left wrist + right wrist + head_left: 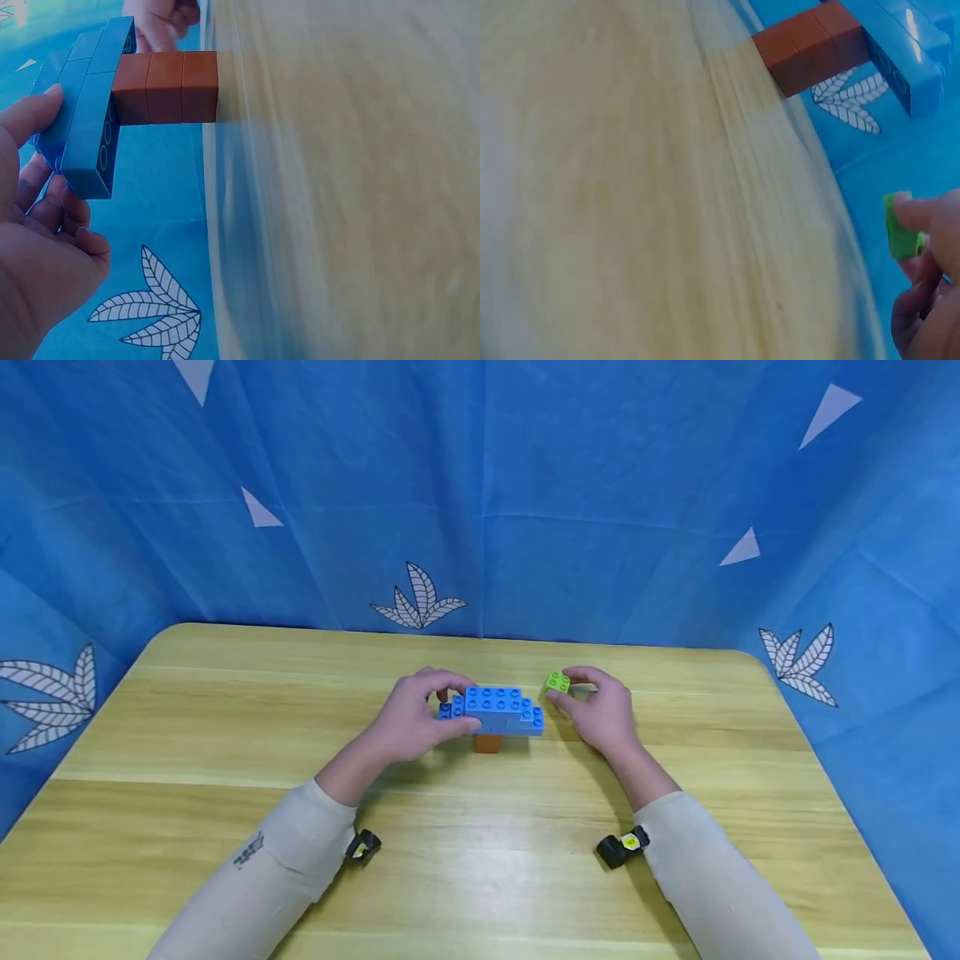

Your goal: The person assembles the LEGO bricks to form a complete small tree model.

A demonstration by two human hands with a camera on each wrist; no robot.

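Observation:
A stepped stack of blue building bricks [492,700] stands on a short column of brown bricks [165,88] near the middle of the table. With thumb and fingers on either side, my left hand [414,717] grips the left part of the blue bricks. To the right of the stack, my right hand [602,710] pinches a small lime-green brick [557,682], held apart from the blue ones. The right wrist view shows this green brick [904,226] between thumb and fingers. The left fingertips behind the stack are partly hidden in the head view.
The wooden table [480,860] has rounded far corners. Behind it hangs a blue cloth [480,485] printed with white leaves and triangles. Black wrist cameras are strapped at both sleeves, above the tabletop.

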